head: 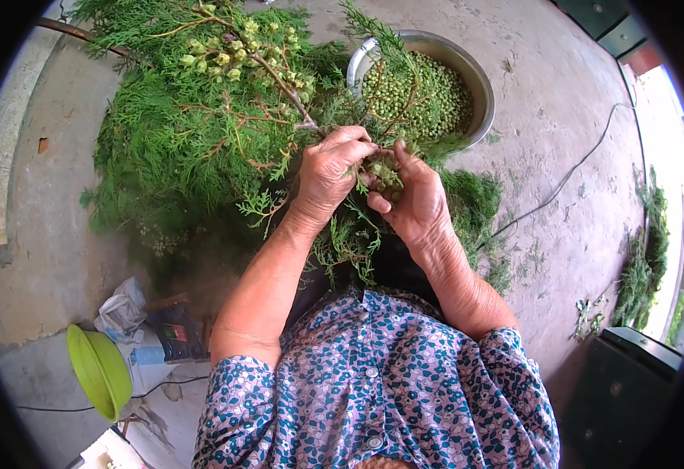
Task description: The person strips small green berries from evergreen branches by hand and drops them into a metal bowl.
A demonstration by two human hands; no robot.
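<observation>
My left hand point(335, 167) is closed around a woody conifer branch point(283, 85), likely arborvitae, that runs up and to the left. Pale green cones point(239, 53) cluster along its upper part. Close beside it, the fingers of my right hand point(415, 190) curl around several green cones point(384, 174) still among sprigs of foliage. Behind my hands stands a wide metal basin point(483, 88) holding a heap of small green cones point(435, 97). A leafy twig point(397, 55) of the branch hangs across the basin's near left side.
A large pile of green cut branches point(160, 152) covers the floor at left. A lime-green plastic basin point(98, 372) leans on its side near a white plastic bag point(122, 311). A black cable point(558, 187) crosses the concrete floor at right. Dark green boxes or cabinets point(617, 375) stand at lower right.
</observation>
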